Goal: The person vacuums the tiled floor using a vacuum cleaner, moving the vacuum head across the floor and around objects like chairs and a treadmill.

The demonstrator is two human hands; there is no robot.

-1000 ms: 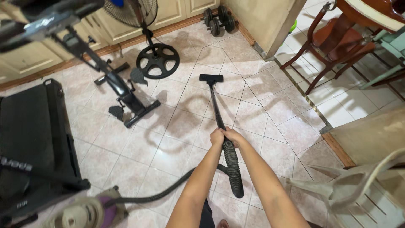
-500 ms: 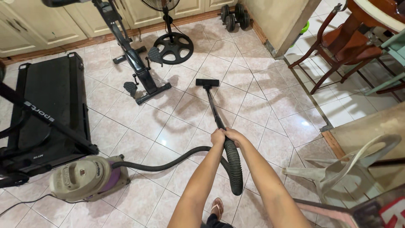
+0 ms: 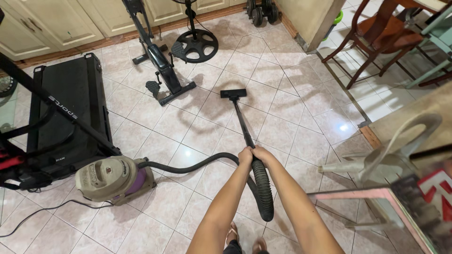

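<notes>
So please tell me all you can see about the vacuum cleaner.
The vacuum cleaner has a beige and purple plastic body resting on the tiled floor beside the treadmill. A black ribbed hose curves from it to a thin black tube with a flat nozzle on the tiles. Both hands, left hand and right hand, grip the tube's upper end.

red-and-white sign at lower right, blurred, white lettering strip on treadmill

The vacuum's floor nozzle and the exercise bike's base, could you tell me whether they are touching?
Apart. The head view shows bare floor tiles between the black floor nozzle at the end of the wand and the exercise bike's base bar; both hands grip the wand farther back.
</notes>
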